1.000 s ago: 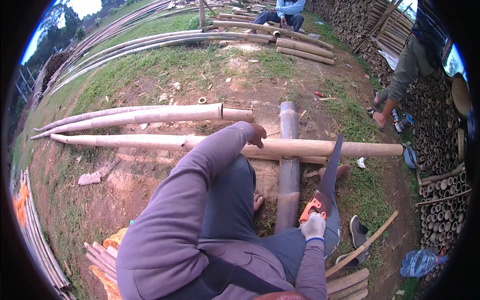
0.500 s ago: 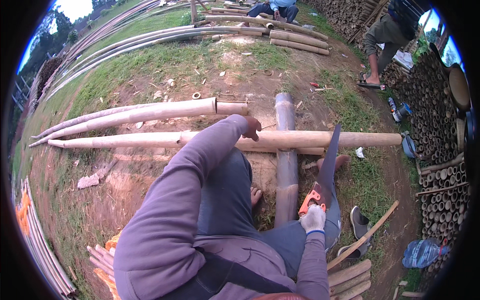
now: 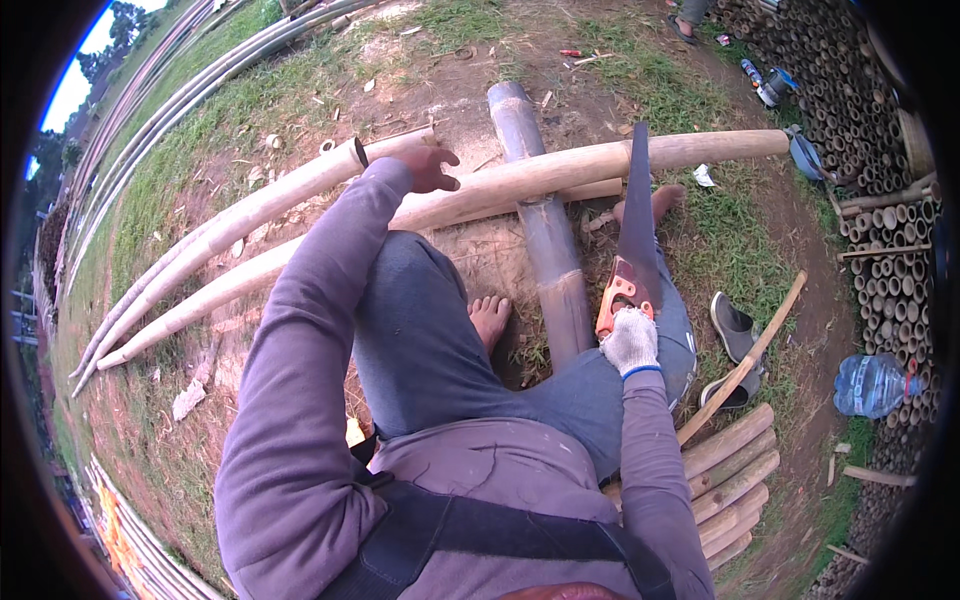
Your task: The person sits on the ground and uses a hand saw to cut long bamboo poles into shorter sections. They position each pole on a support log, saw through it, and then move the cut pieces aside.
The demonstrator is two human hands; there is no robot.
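Observation:
My bare left hand (image 3: 430, 168) hovers by the cut end of a bamboo pole, on the far side of the long pale bamboo pole (image 3: 480, 192). Its thumb and fingers are apart with nothing between them. In a white work glove, my right hand (image 3: 631, 340) grips the orange handle of a handsaw (image 3: 638, 215). The saw's blade points away from me and overlaps the long pole in view; whether it touches the bamboo I cannot tell. That pole lies across a thick, dark bamboo log (image 3: 560, 285). My bare feet are beside the log.
Other pale bamboo poles (image 3: 235, 215) stretch off to the left. At right are grey shoes (image 3: 735, 325), a clear plastic bottle (image 3: 868, 387) and a bamboo stick (image 3: 750, 360). Cut bamboo lengths (image 3: 735, 470) lie by my right arm. Stacked bamboo (image 3: 890, 280) lines the right side.
My view has tilted down and turned. My left hand has shifted left along the long pole, toward the neighbouring pole's cut end. My right hand still holds the saw in much the same place.

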